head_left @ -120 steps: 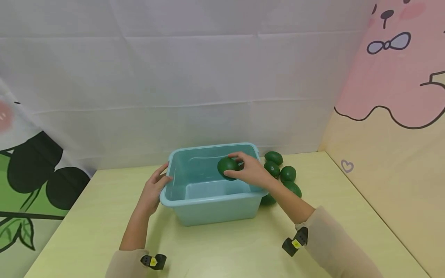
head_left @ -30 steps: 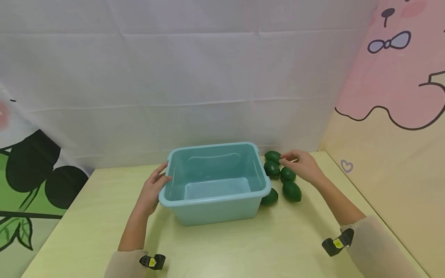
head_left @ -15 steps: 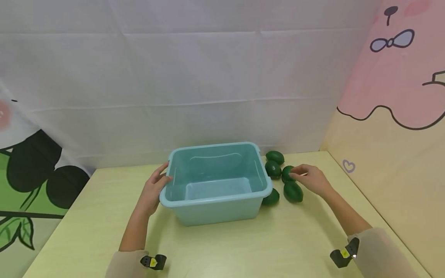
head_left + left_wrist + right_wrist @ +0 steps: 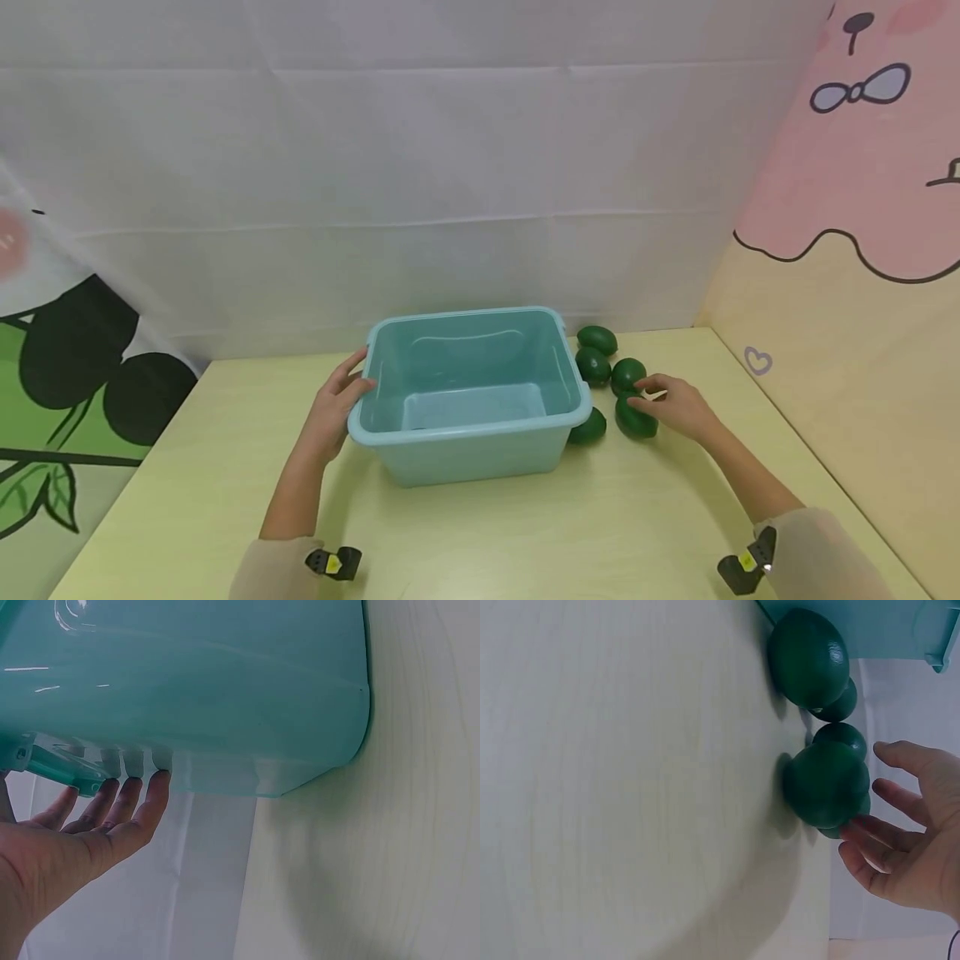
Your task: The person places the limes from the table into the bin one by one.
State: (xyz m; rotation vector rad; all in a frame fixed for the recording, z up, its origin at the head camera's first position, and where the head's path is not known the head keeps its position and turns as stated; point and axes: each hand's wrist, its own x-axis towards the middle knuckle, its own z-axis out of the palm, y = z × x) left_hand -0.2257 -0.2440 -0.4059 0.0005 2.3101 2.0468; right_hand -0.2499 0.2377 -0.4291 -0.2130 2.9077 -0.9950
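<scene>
I've got the left hand [image 4: 328, 415] pinching the tub's [image 4: 465, 454] left rim; the right hand [image 4: 678, 408] hovers unclenched at the near fruit [image 4: 636, 423], right of the tub — contact, I can't tell. Risk here: an off-centre pinch could roll it into the next fruit [image 4: 627, 375], round and crowded close. Bench [image 4: 480, 542] back edge and right edge meet walls — most room's frontward.

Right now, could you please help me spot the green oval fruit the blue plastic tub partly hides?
In the head view, find the tub, then its near right corner. The fruit lies there, upper left behind the rim, apart from the other four.
</scene>
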